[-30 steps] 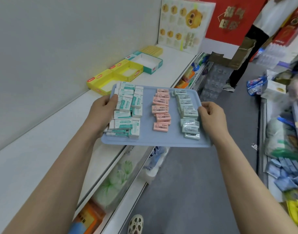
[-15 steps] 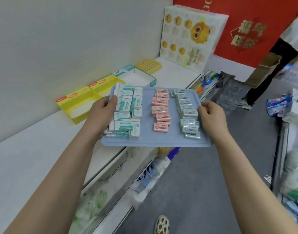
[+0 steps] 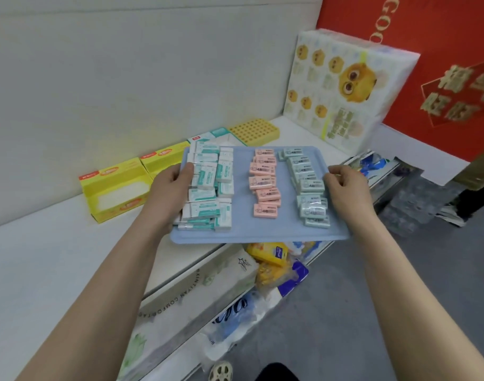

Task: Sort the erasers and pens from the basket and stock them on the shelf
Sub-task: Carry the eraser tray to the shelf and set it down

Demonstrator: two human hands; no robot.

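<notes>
I carry a flat blue tray above the edge of the white shelf. My left hand grips its left rim, thumb on top beside the erasers. My right hand grips the right rim. On the tray lie three sorted groups of erasers: white-and-teal ones on the left, pink ones in the middle, pale green ones on the right.
Open yellow display boxes and a teal-edged box stand on the shelf against the wall, beside a yellow holed pen stand. A big tissue pack stands at the shelf's far end. Packaged goods fill the lower shelf.
My view has swung left and closer to the shelf. The tray stays level in both hands; the yellow boxes now sit just left of it.
</notes>
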